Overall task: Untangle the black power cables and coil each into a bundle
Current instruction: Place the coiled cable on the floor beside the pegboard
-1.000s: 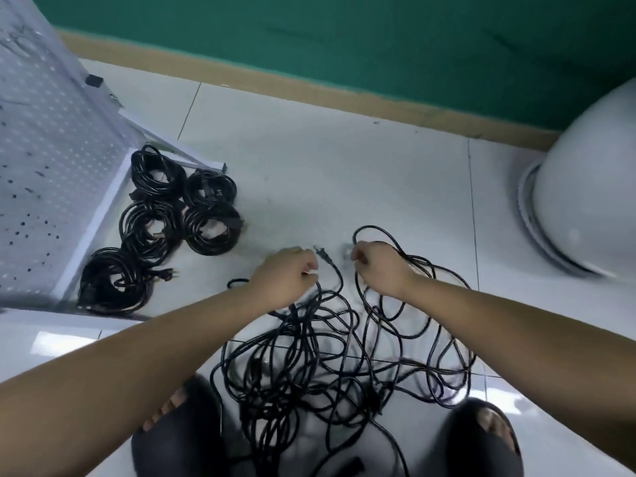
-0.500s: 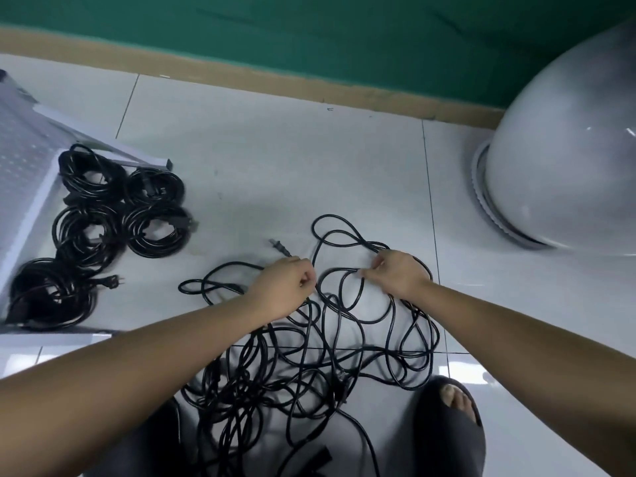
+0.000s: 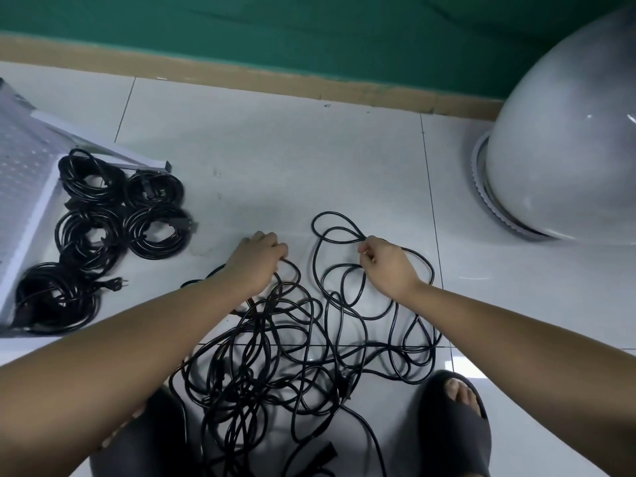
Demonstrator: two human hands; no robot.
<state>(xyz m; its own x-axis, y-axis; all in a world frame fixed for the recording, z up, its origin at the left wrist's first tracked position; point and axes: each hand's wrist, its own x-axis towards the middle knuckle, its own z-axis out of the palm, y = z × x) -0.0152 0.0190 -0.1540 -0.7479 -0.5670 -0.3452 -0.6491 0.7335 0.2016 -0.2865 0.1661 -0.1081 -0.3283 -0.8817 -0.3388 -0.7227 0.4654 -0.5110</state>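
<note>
The tangled black cables [image 3: 292,356] were spread on the white tiled floor [image 3: 275,166] between both feet. A strand was gripped in the closed left hand [image 3: 256,261]; a loop was pinched by the right hand [image 3: 387,265]. Five coiled bundles [image 3: 103,228] were laid well to the left.

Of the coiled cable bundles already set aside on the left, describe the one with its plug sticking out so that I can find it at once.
Start at the white perforated panel lying at the left edge of the tiled floor. Five coiled black bundles sit along its right side; take the nearest one, the nearest bundle, at the panel's near corner. Only it has a pronged plug poking out to the right onto bare tile.
</note>
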